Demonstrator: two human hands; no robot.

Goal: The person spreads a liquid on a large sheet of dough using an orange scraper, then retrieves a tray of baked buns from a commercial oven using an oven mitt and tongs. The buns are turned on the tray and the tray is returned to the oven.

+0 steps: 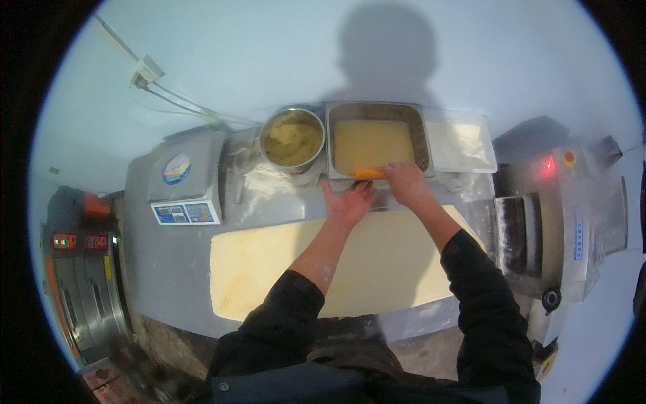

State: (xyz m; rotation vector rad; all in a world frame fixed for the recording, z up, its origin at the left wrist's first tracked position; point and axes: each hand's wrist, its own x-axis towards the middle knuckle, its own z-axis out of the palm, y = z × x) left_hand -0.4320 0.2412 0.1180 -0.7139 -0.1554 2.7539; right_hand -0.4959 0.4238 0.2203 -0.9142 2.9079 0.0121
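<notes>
An orange scraper (369,173) is in the grip of my right hand (407,184), at the front rim of a rectangular metal pan (426,145). Pale yellow liquid or paste (372,143) covers the pan's bottom; I cannot tell which. My left hand (346,203) is open just in front of the pan, thumb spread away, fingertips close under the scraper. Whether those fingertips touch it cannot be made out. Below both forearms a wide, pale dough sheet (269,262) lies flat on the grey table (165,276).
Left of the pan stands a round steel pot (264,149) with a yellow-brown mixture. A white tray (488,158) of flour sits to its right. The scale (185,178) is at left, a machine with rollers (565,222) at right, an oven (87,296) at far left.
</notes>
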